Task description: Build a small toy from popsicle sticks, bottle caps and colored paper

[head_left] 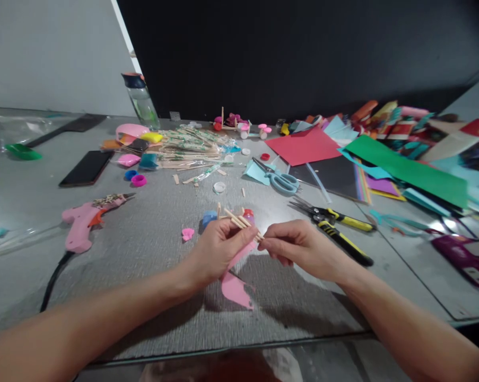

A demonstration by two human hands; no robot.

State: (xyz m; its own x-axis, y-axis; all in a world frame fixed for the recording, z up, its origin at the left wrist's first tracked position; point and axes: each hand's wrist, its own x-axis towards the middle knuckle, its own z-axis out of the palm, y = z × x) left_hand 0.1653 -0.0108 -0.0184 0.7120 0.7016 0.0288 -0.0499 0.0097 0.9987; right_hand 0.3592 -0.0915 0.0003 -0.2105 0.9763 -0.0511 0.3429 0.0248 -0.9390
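Short, thin wooden sticks (239, 218) are gripped between the thumb and fingers of my left hand (223, 245), above the middle of the table. My right hand (293, 245) is closed in a pinch at the sticks' near right ends; its fingertips hide exactly what they grip. Beneath my hands lies a cut pink sheet (236, 292), partly covered by the left one. Just behind my fingers stand a blue bottle cap (209, 217) and a small red-topped piece (248, 213), both partly hidden. A little pink scrap (188, 234) rests to the left.
On the left are a pink glue gun (80, 223) with a black cord and a dark phone (86, 168). Yellow-black pliers (334, 225) and blue scissors (282, 182) lie right. Behind are wrapped chopsticks (191, 146), coloured sheets (414, 167) and a water bottle (142, 103).
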